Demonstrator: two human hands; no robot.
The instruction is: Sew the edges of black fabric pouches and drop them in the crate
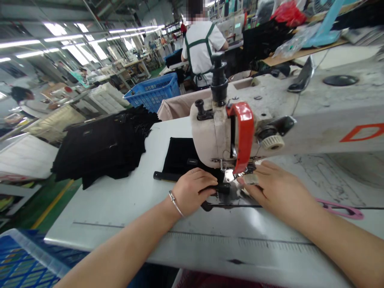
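Observation:
A black fabric piece (pixel 180 154) with a small label lies on the white table, partly under the sewing machine head (pixel 210 128). Along its near edge runs a rolled or folded black strip (pixel 168 176). My left hand (pixel 195 190), with a silver bracelet at the wrist, has its fingers closed on this strip, left of the needle area. Close to the presser foot on the right is my right hand (pixel 264 184), its thumb and fingers bent around the machine's foot; a pale band wraps one finger. What its fingertips hold is hidden.
A black fabric pile (pixel 105 144) lies at the table's left. Pink thread snips (pixel 342 209) are by my right forearm. Blue baskets stand behind (pixel 156 92) and at lower left (pixel 27 260). A person in a white shirt (pixel 201 48) stands beyond the machine.

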